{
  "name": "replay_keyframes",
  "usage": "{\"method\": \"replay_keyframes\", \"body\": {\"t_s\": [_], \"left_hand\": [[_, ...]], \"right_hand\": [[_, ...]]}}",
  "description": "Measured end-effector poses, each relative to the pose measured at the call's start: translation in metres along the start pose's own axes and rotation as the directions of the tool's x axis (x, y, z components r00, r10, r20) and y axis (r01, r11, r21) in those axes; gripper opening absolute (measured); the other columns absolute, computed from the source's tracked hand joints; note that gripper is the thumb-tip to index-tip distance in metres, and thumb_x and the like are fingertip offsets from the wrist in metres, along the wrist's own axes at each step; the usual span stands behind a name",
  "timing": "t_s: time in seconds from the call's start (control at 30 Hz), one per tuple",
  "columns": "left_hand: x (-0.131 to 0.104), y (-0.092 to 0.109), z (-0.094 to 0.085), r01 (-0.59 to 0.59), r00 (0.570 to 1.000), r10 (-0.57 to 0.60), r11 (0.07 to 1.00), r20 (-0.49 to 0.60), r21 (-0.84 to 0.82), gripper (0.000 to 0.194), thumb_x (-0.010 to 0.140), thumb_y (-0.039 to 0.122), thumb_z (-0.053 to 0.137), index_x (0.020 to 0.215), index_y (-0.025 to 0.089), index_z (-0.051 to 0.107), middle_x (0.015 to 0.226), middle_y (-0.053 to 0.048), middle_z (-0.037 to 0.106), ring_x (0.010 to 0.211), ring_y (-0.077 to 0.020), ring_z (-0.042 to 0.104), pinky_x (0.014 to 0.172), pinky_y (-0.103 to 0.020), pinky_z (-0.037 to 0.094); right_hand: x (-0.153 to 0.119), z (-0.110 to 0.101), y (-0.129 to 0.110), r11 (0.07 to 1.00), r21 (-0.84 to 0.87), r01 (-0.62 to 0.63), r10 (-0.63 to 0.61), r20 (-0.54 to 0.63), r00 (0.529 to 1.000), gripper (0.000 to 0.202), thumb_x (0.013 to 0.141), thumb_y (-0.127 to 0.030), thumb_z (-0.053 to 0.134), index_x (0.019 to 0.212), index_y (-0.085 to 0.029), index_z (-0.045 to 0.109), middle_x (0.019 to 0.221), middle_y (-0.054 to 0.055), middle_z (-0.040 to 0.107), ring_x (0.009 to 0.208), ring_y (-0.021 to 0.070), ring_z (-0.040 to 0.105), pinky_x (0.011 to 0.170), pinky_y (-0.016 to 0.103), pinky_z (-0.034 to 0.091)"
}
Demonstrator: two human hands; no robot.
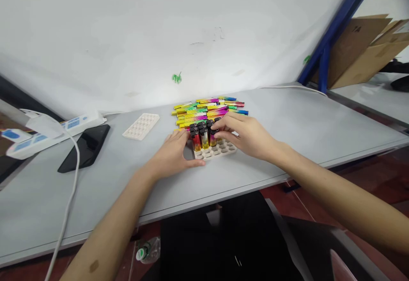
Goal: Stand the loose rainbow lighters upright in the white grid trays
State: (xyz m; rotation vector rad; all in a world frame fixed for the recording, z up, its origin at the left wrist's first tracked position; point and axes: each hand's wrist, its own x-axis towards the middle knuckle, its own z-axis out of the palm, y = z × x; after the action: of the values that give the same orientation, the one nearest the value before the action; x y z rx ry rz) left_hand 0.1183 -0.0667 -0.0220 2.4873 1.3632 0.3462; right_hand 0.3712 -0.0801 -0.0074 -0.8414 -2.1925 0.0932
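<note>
A white tray with round holes lies on the grey table, with several black-topped lighters upright in its left and rear part. My left hand rests at the tray's left side, fingers spread, thumb along the front edge. With thumb and fingers pinched, my right hand grips the top of a purple and yellow lighter in the tray. Behind the tray lies a pile of shiny multicoloured lighters on their sides.
A second white holed tray lies to the left. Farther left are a black phone, a power strip and a white cable. A white wall stands behind the table, and cardboard boxes are at the right.
</note>
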Motion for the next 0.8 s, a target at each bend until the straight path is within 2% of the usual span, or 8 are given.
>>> {"method": "replay_keyframes", "body": {"t_s": [0.27,0.33,0.43,0.53,0.63,0.7,0.8], "left_hand": [[0.0,0.0,0.0,-0.001,1.0,0.001,1.0,0.015,0.016,0.082,0.074,0.075,0.069,0.132,0.02,0.052,0.127,-0.014,0.059,0.118,-0.0362,0.052,0.103,-0.052,0.042],[0.0,0.001,-0.001,-0.006,1.0,0.006,1.0,0.013,0.011,0.082,0.073,0.074,0.07,0.133,0.02,0.052,0.129,-0.014,0.059,0.119,-0.0364,0.052,0.103,-0.051,0.042],[-0.001,0.001,-0.001,-0.009,1.0,0.009,1.0,0.002,0.001,0.084,0.073,0.074,0.071,0.134,0.02,0.052,0.13,-0.014,0.059,0.12,-0.0368,0.052,0.105,-0.051,0.041],[0.0,0.0,0.0,-0.007,1.0,0.007,1.0,-0.003,-0.004,0.082,0.072,0.074,0.071,0.131,0.021,0.052,0.128,-0.013,0.06,0.118,-0.036,0.052,0.104,-0.051,0.041],[0.0,-0.001,0.001,-0.003,1.0,0.003,1.0,0.006,0.003,0.078,0.072,0.076,0.07,0.126,0.021,0.054,0.125,-0.013,0.06,0.116,-0.0354,0.053,0.103,-0.051,0.042],[0.0,-0.002,0.001,0.0,1.0,0.0,1.0,0.01,0.009,0.077,0.072,0.075,0.07,0.125,0.021,0.054,0.125,-0.013,0.06,0.117,-0.0356,0.052,0.102,-0.05,0.042],[0.0,-0.001,0.0,-0.001,1.0,0.001,1.0,0.013,0.012,0.075,0.073,0.074,0.069,0.125,0.021,0.053,0.126,-0.013,0.059,0.118,-0.0354,0.052,0.101,-0.05,0.043]], "right_hand": [[-0.003,0.002,0.001,0.996,-0.084,-0.004,0.007,0.026,1.0,0.013,0.096,-0.021,0.063,0.107,-0.022,0.071,0.098,0.005,0.074,0.077,0.0171,0.066,0.068,0.03,0.05],[-0.004,0.004,0.001,0.99,-0.137,0.008,-0.007,0.005,1.0,0.017,0.098,-0.025,0.06,0.109,-0.022,0.073,0.096,0.006,0.073,0.075,0.0178,0.066,0.066,0.031,0.05],[-0.001,0.001,0.004,0.984,-0.178,-0.01,-0.006,-0.087,0.996,0.022,0.099,-0.029,0.055,0.108,-0.022,0.074,0.088,0.005,0.073,0.07,0.017,0.064,0.065,0.031,0.049],[0.008,-0.009,0.02,0.969,-0.184,-0.163,0.12,-0.222,0.968,0.023,0.099,-0.033,0.053,0.101,-0.024,0.075,0.079,0.003,0.071,0.067,0.0172,0.062,0.068,0.032,0.049],[0.015,-0.02,0.052,0.911,-0.164,-0.378,0.317,-0.306,0.898,0.027,0.1,-0.036,0.05,0.101,-0.022,0.073,0.077,0.004,0.071,0.067,0.0189,0.062,0.071,0.034,0.048],[0.015,-0.025,0.075,0.844,-0.204,-0.495,0.436,-0.275,0.857,0.027,0.098,-0.035,0.05,0.099,-0.02,0.073,0.079,0.006,0.072,0.071,0.0208,0.063,0.072,0.034,0.046],[0.006,-0.027,0.101,0.725,-0.345,-0.596,0.609,-0.083,0.789,0.028,0.096,-0.039,0.052,0.096,-0.019,0.072,0.092,0.009,0.075,0.084,0.0253,0.066,0.074,0.036,0.045]]}}
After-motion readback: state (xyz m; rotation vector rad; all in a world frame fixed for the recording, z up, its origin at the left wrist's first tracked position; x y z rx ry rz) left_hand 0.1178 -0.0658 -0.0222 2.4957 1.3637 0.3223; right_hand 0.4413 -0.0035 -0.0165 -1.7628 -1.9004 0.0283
